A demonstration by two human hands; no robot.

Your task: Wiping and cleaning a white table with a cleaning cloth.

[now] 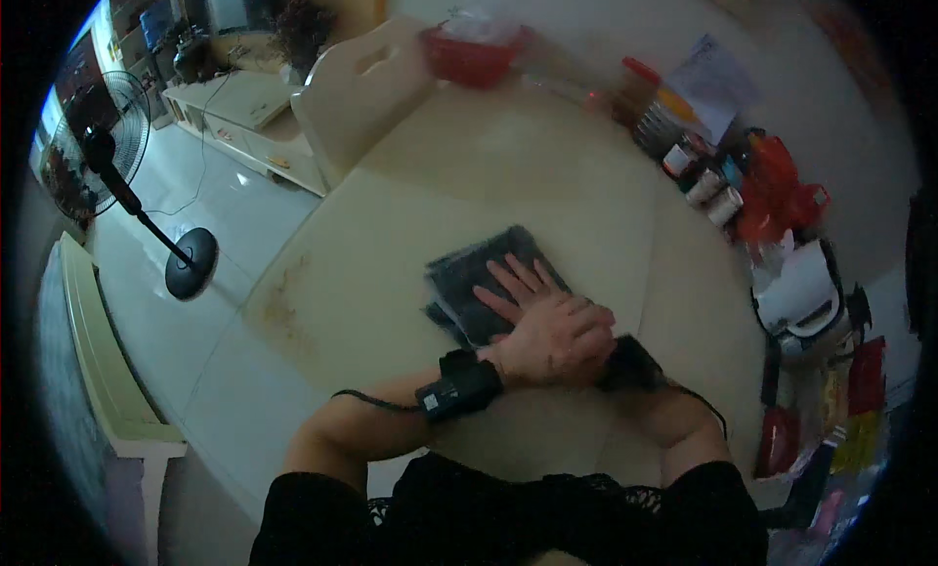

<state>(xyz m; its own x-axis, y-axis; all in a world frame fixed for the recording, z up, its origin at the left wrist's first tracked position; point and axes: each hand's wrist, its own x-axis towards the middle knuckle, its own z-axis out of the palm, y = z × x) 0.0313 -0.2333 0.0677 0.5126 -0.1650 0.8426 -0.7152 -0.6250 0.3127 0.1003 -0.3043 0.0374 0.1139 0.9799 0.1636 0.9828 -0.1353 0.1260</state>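
A folded dark grey cloth [476, 291] lies on the pale tabletop [410, 185] in front of me. My right hand [522, 291] rests flat on it with the fingers spread, pointing away to the left. Across the back of that hand and its wrist lies my left hand [553, 342], its fingers curled over the far side. What is under those curled fingers is hidden. Black cabled devices are strapped to both wrists, the left wrist device [459, 386] and the right wrist device [634, 364].
A red basin [475, 53] stands at the far edge. Jars [707, 185], red plastic bags [773, 189] and a white appliance-like object [799, 295] line the right side. To the left, a black pedestal fan [192, 263] stands on the tiled floor near a green-edged chair or bench [110, 361].
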